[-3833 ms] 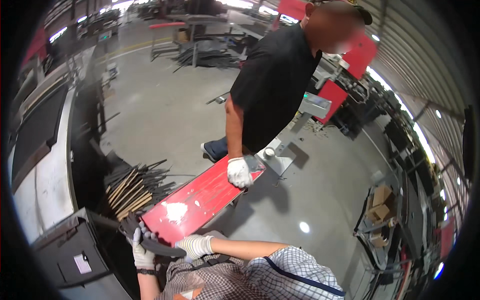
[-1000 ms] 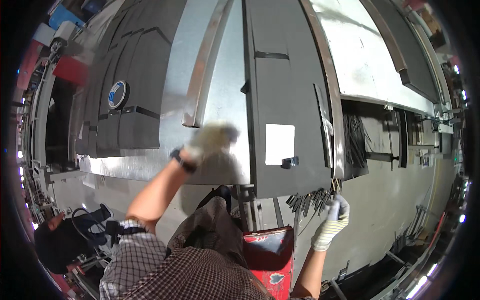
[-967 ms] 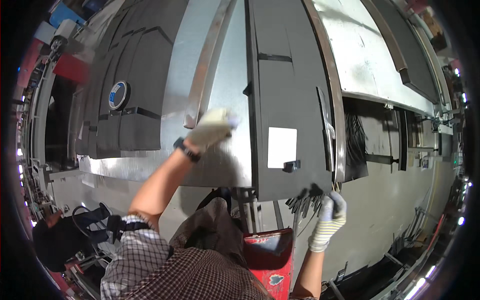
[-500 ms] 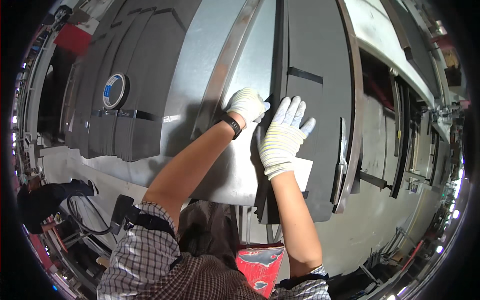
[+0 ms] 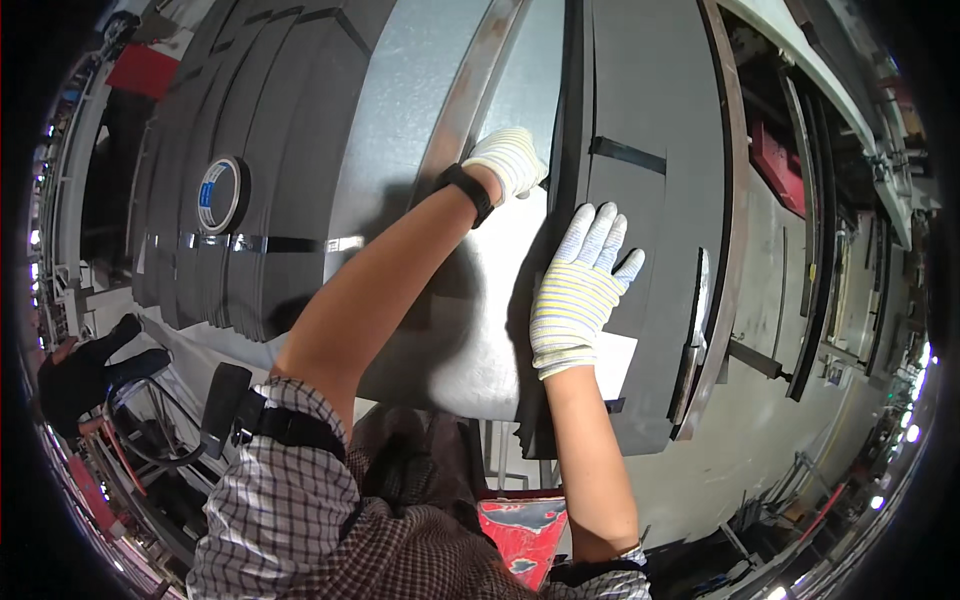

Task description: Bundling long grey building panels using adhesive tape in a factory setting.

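My right hand (image 5: 583, 290), in a striped knit glove, presses flat on a stack of long dark grey sheets (image 5: 650, 80), its fingers stretched out. My left hand (image 5: 508, 163), gloved the same way, is curled beside the stack's left edge. Its fingertips are turned under, so what they hold, if anything, is hidden. A strip of black tape (image 5: 628, 155) crosses the stack beyond my right hand. A white paper (image 5: 613, 362) lies on the sheets by my right wrist. Under my left forearm is a shiny metal tabletop (image 5: 400, 110).
More dark sheets (image 5: 290, 130) are stacked at the left, with a tape roll (image 5: 222, 195) on top. A metal bar (image 5: 470, 90) runs lengthwise along the table. At the right edge lies a long blade-like tool (image 5: 694, 335). A red worn surface (image 5: 525, 535) stands near my body.
My left hand has moved slightly away from me and its fingers are tucked further in. My right hand stays flat on the sheets. The whole view has shifted a little.
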### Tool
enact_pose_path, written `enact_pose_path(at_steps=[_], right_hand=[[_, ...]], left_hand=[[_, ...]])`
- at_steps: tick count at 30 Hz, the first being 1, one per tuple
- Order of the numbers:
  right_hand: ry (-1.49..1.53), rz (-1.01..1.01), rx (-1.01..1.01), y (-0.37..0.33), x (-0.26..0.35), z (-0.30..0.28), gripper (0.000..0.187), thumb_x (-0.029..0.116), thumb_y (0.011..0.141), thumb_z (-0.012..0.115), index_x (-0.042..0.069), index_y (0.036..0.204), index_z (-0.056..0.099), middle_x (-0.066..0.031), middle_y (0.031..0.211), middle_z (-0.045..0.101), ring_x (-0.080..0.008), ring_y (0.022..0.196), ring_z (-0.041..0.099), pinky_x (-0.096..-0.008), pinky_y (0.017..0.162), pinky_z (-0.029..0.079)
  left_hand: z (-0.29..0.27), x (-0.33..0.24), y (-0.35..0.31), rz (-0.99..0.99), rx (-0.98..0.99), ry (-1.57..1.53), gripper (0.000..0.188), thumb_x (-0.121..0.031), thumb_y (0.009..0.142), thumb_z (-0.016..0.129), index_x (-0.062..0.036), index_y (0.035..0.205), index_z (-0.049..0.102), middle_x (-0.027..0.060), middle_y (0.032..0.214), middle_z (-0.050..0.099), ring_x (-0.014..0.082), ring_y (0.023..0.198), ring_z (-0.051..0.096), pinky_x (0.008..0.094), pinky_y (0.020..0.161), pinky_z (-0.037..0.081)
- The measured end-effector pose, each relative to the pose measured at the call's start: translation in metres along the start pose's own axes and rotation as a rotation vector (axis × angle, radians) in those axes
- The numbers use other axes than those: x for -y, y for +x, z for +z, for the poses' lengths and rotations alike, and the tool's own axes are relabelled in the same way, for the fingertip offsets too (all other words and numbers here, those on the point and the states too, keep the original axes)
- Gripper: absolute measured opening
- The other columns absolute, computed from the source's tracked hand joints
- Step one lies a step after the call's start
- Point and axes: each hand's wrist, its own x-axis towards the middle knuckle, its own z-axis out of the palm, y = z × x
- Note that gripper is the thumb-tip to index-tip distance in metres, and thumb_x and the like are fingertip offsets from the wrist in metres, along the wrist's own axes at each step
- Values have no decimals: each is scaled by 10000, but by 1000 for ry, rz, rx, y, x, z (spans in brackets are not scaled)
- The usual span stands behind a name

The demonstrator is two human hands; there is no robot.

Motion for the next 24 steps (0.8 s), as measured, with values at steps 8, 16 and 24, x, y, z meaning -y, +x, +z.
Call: enact_pose_path(at_steps=[8,16,24], right_hand=[[-22,11,21,0,1,-3,573,66,920,445,1,1477,328,-194,1554,321,-351,1452,303,-633,1156,188],[-31,20,32,1,-4,-1,600,62,906,469,8,1486,326,-200,1549,331,-349,1446,319,-645,1149,192],[-12,25,40,3,-2,1,603,88,912,461,13,1494,323,-201,1563,314,-350,1448,316,-658,1146,173]], left_hand=[[-23,-11,30,-52,-361,-64,337,-305,856,656,-2,991,715,257,1003,697,406,982,673,448,883,533],[-50,-20,20,6,-226,-344,346,-275,855,680,40,999,687,210,949,716,353,925,696,397,842,546],[-40,4,15,623,-108,126,308,-233,851,717,18,1022,664,167,891,707,292,907,695,395,803,555]])
